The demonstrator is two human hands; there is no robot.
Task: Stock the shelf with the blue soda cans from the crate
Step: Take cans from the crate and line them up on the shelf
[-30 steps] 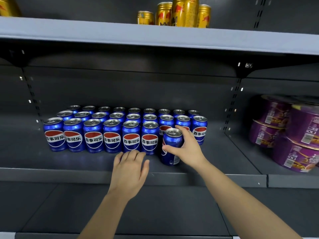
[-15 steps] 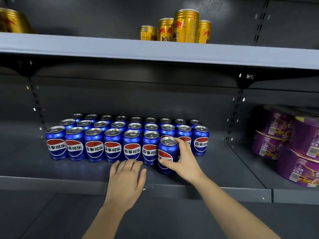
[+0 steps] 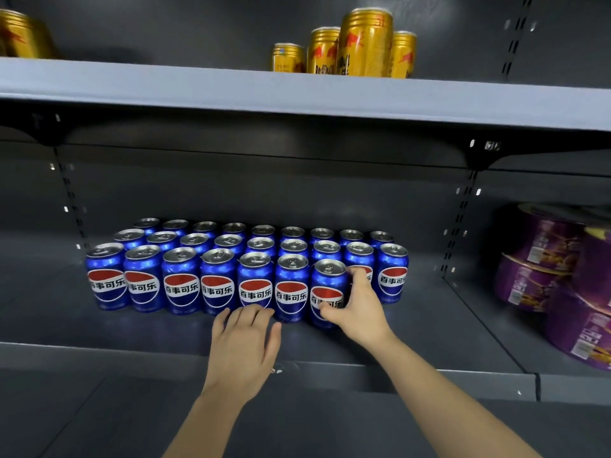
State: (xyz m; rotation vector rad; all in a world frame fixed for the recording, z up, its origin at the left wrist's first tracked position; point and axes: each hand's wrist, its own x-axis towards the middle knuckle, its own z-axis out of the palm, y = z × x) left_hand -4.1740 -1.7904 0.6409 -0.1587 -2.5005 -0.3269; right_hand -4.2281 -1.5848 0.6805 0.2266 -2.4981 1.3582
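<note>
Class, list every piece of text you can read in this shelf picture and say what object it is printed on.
"百事可乐": white band on the front-row blue soda cans, partly hidden on the can held by the right hand.
"RedBull": gold cans on the upper shelf.
Purple tubs: label print too small and blurred to read.
</note>
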